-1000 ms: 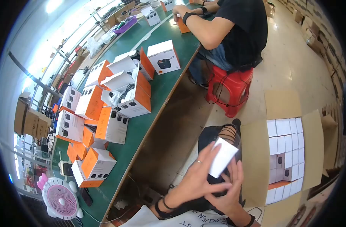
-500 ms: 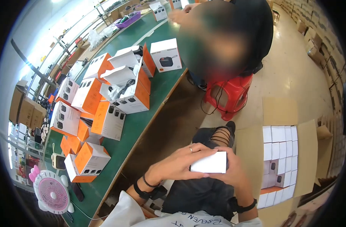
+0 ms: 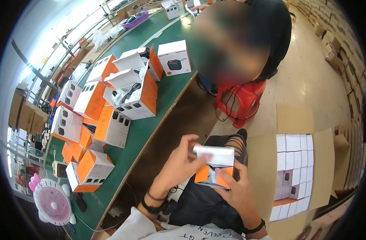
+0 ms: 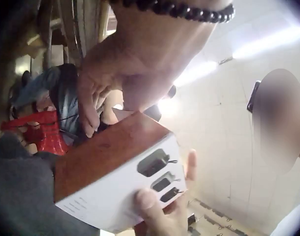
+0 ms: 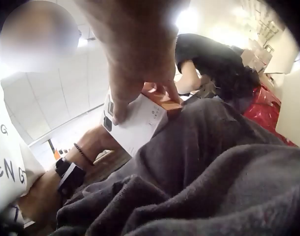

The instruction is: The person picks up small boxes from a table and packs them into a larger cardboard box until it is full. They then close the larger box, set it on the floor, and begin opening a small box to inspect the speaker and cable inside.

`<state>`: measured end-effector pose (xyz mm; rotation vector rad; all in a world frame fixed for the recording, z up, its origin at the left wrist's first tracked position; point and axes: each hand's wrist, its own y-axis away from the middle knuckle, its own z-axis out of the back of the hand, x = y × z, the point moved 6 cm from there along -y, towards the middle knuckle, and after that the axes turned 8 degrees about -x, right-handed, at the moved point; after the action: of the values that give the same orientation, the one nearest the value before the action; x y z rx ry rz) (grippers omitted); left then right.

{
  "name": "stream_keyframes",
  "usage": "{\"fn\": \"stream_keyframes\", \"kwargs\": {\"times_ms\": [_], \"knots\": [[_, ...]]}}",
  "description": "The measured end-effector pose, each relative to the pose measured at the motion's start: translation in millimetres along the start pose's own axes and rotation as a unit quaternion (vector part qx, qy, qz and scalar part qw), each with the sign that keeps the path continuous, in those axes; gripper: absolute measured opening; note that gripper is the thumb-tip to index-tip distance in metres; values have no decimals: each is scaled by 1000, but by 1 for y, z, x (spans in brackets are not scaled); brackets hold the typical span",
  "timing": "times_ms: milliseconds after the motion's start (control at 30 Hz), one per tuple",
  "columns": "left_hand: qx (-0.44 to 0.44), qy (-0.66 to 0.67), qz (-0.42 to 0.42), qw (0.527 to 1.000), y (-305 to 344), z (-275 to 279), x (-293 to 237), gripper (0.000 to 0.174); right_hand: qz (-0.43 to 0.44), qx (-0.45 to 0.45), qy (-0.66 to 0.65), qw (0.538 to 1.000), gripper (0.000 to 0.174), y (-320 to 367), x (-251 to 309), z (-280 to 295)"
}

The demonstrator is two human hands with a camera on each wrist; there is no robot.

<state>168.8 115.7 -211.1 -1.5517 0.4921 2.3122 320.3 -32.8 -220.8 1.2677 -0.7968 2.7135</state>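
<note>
Above the lap, a small white and orange box (image 3: 214, 157) stands with its white lid raised and orange side flaps showing. The left hand (image 3: 177, 165) pinches the lid's left edge between thumb and fingers. At the box's right side the right hand (image 3: 238, 187) grips it, thumb over the orange flap. Printed device pictures show on the box side (image 4: 125, 187) in the left wrist view, where the left hand (image 4: 125, 73) is above it. From the right wrist view, the right hand (image 5: 140, 73) holds the white printed box (image 5: 135, 123).
Several orange and white boxes (image 3: 105, 128) stand on the green table (image 3: 151, 132) at left, two with open lids. A pink fan (image 3: 53, 202) is at the near end. On the right an open carton (image 3: 263, 172) holds white boxes. A seated person is ahead on a red stool (image 3: 241, 104).
The box was held closed between both hands; its lid is now raised and the orange flaps show. The left hand has moved left and up from the box front.
</note>
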Motion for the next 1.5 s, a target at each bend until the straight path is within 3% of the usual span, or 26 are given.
{"fn": "stream_keyframes", "kwargs": {"times_ms": [33, 100, 167, 233, 267, 300, 400, 500, 633, 700, 733, 800, 833, 900, 933, 1000, 1133, 1233, 1300, 1333, 1400, 1433, 1500], "knots": [[0, 1, 1, 1000, 12, -3, -3, 61, 10, 19, 24, 999, 81, -3, 3, 0], [27, -106, -32, 993, 40, -14, -18, 80, -8, 7, -3, 1000, 81, -2, 1, -1], [12, -150, -78, 986, 45, -16, -20, 88, -86, 33, -15, 996, 78, -3, -2, 0], [34, -113, 19, 993, 47, -16, -10, 80, -61, 48, -4, 997, 79, -10, 4, 5], [12, -68, -6, 998, 48, -15, -5, 61, -49, 77, 5, 996, 80, -12, 5, 6], [12, -67, -6, 998, 48, -11, -2, 61, -36, 106, 15, 994, 80, -12, 6, 7], [13, 34, -25, 999, 46, -5, 13, 31, -66, 88, -28, 994, 77, -12, -2, 16], [-4, 14, -46, 999, 48, -5, 18, 30, -18, 164, 79, 983, 64, -22, 15, 19], [19, -27, -42, 999, 54, -8, 1, 32, 59, 156, 156, 974, 59, -34, 31, 24], [-36, 24, -10, 999, 52, -4, 18, 33, -42, 136, 41, 989, 59, -29, 10, 26], [-42, 28, -13, 999, 51, -5, 29, 33, -35, 138, 44, 989, 59, -23, 2, 21], [-57, 197, 95, 974, 47, -6, 57, 33, 5, 22, -28, 999, 63, -18, -7, 26], [-61, 200, 93, 973, 48, -4, 58, 33, 10, 25, -27, 999, 63, -18, -7, 25], [-36, 22, 66, 997, 52, 0, 49, 31, 7, 110, 85, 990, 61, -14, 0, 15], [-32, 20, 67, 997, 55, -1, 41, 31, 2, 109, 84, 991, 61, -20, 11, 15], [-49, -5, -85, 995, 57, -3, 4, 30, 71, 111, 124, 983, 61, -41, 39, 16], [-53, -8, -79, 995, 52, 4, 4, 29, 24, 135, 65, 988, 59, -38, 11, 13], [-14, 38, -24, 999, 50, -2, 31, 31, 35, 136, 17, 990, 66, -17, -9, 5], [-37, 180, 61, 981, 51, -11, 47, 34, 40, -27, -180, 983, 76, -4, -25, 12], [-42, 181, 61, 981, 51, -19, 57, 34, -4, -5, -131, 991, 81, -2, -22, 15], [-29, 330, 111, 937, 47, -38, 87, 41, -34, -25, -145, 988, 82, 9, -27, 8], [-33, 331, 103, 937, 45, -43, 99, 41, -69, -44, -157, 984, 82, 14, -33, 5], [-35, 462, 155, 872, 42, -52, 109, 45, -66, -65, -193, 977, 80, 7, -37, 1]]}}
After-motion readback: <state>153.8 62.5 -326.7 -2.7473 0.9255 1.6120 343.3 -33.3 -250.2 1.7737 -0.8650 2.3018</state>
